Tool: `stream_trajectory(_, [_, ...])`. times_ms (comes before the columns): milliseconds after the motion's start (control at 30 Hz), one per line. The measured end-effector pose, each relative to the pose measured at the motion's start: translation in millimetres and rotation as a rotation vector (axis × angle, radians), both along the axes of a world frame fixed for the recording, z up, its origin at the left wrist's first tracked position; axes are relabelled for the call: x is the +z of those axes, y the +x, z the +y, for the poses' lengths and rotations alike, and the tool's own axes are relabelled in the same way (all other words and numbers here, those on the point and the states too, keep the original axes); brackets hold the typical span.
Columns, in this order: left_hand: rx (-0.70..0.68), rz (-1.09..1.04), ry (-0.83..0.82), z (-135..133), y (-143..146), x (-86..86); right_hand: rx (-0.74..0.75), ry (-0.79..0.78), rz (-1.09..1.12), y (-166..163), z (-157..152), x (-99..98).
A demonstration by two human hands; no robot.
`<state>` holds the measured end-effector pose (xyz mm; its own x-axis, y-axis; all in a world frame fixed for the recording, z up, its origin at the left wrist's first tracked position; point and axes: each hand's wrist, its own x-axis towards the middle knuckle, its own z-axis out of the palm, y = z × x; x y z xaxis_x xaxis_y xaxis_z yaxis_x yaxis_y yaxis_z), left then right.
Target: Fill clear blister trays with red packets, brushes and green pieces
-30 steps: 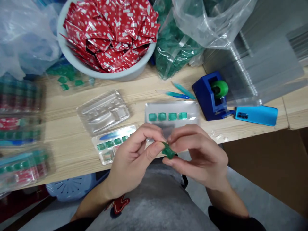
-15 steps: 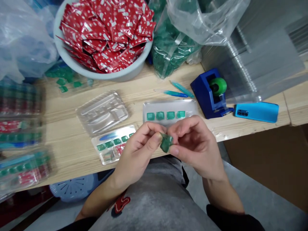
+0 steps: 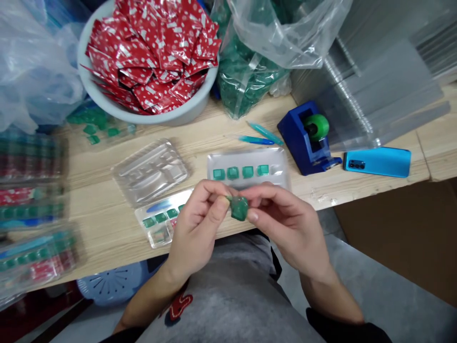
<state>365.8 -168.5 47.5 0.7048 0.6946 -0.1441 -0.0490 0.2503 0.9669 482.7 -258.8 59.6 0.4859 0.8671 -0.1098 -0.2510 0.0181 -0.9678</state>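
Note:
Between both hands, above the table's front edge, is a small translucent green piece [image 3: 239, 208], shiny and blocky. My left hand [image 3: 198, 228] pinches its left side between thumb and fingers. At its right side, my right hand [image 3: 294, 226] closes thumb and index finger on it. Just beyond the hands lies a clear plastic tray [image 3: 282, 159] with several small green square pieces [image 3: 247, 172] in a row. Partly behind my left hand is a filled tray [image 3: 154, 238] holding a blue pen, green squares and something red.
An unfilled clear tray [image 3: 150, 166] lies to the left. Pens [image 3: 264, 133], a blue tape dispenser [image 3: 302, 138] and a blue phone [image 3: 378, 162] are to the right. Behind stand a tub [image 3: 143, 118] of red packets and a bag [image 3: 243, 90] of green pieces. Packed trays [image 3: 35, 252] sit far left.
The green piece has turned in my fingers and shows a broader face. Both hands have shifted slightly left in view, and the surroundings have shifted a little left too.

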Motion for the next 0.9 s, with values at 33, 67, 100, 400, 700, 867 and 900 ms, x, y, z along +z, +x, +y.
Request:
stream_trajectory(33, [0.021,0.013,0.048,-0.2,-1.5,-1.0,-0.014,-0.02,-0.093,-0.4,-1.4,1.2])
stream_trajectory(67, [0.041,0.019,0.089,-0.4,-2.7,-1.8,-0.036,-0.024,-0.199,-1.0,-2.4,2.1])
stream_trajectory(100, [0.057,0.023,0.118,-0.6,-3.4,-2.4,-0.056,-0.022,-0.311,-1.7,-3.1,2.7])
stream_trajectory(400, [-0.119,-0.202,-0.614,9.3,5.1,5.5,-0.272,-0.038,-0.916,11.2,-10.0,-0.7])
stream_trajectory(700, [-0.169,-0.16,-0.397,0.3,1.2,-0.4,-0.162,-0.148,-0.735,19.8,-41.6,0.4])
stream_trajectory(867, [-0.204,-0.006,-0.03,-12.8,2.2,2.6,-0.002,0.006,-0.429,10.3,-42.3,-2.6])
stream_trajectory(900, [-0.186,-0.003,0.005,-15.1,3.6,4.3,0.001,0.028,-0.381,9.8,-42.4,-4.1])
